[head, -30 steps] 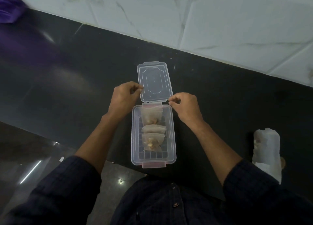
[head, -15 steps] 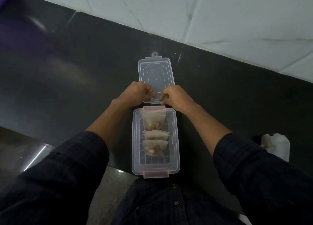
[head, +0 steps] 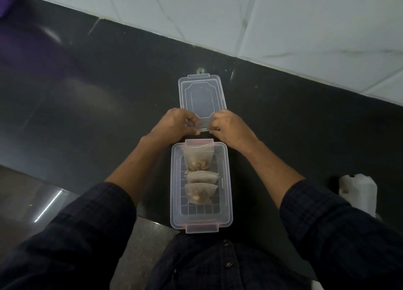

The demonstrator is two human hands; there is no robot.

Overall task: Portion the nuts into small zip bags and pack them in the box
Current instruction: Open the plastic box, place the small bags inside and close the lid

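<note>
Clear plastic is what the box (head: 201, 186) is made of, and it sits open on the black table (head: 91, 106) right at the near edge, just in front of the person's dark shirt. Three small zip bags (head: 199, 176) stand in a row inside it on the gridded floor: the farthest one (head: 198, 159) leans against the far wall with nuts showing at its bottom, the middle one (head: 202, 176) is mostly hidden between its neighbours, and the nearest one (head: 200, 192) shows pale nuts through the film. The near part of the box holds no bag. Just beyond the box lies its lid (head: 201, 100), also clear, flat-looking on the table with a latch tab at its far end. Both hands are on the lid's near edge: the left hand (head: 176, 124) has its fingers curled over the left corner, its grip pinching that edge, and the right hand (head: 229, 127) has fingers and thumb closed on the right corner in the same way. The two hands sit close together, nearly touching at the thumbs, just past the box's pinkish far latch. Off to the right, near the right sleeve, a white bag (head: 357, 191) rests on the table, well apart from the box; what it holds I cannot tell. White marbled tiles (head: 283, 17) run along behind the table.
</note>
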